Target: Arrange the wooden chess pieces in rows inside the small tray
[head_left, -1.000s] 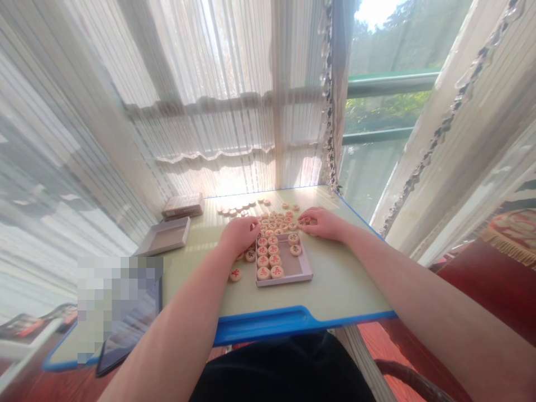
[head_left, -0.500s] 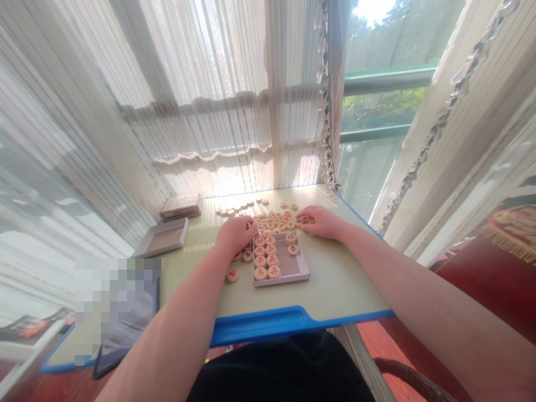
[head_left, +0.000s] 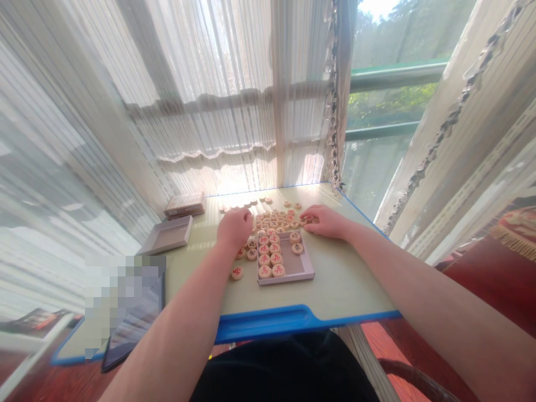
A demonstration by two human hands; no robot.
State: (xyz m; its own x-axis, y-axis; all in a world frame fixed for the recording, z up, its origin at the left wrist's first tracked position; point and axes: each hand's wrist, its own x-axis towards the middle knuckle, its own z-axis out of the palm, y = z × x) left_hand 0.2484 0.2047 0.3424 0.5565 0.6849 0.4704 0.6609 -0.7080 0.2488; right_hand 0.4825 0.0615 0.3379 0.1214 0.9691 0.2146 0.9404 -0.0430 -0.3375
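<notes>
Round wooden pieces with red or black characters (head_left: 274, 223) lie in a loose pile beyond a shallow box (head_left: 309, 268). Inside the box, red-marked pieces (head_left: 264, 259) fill two columns at the left, and two black-marked pieces (head_left: 297, 248) sit at the upper right. My left hand (head_left: 235, 228) is over the pile's left side, its fingers curled and mostly hidden; whether it holds a piece cannot be seen. At the pile's right edge my right hand (head_left: 324, 221) has its fingertips on a piece, thumb and fingers around it. One red piece (head_left: 237, 272) lies left of the box.
A box lid or second tray (head_left: 170, 234) lies at the left, with a stack of flat boxes (head_left: 185, 203) behind it. A dark tablet (head_left: 138, 321) is at the table's near left. The blue table edge (head_left: 268, 324) runs in front of me; curtains hang behind.
My left hand has moved slightly up and back, its fingers now turned out of sight. My right hand stays at the pile's right edge. The whole view has shifted a little.
</notes>
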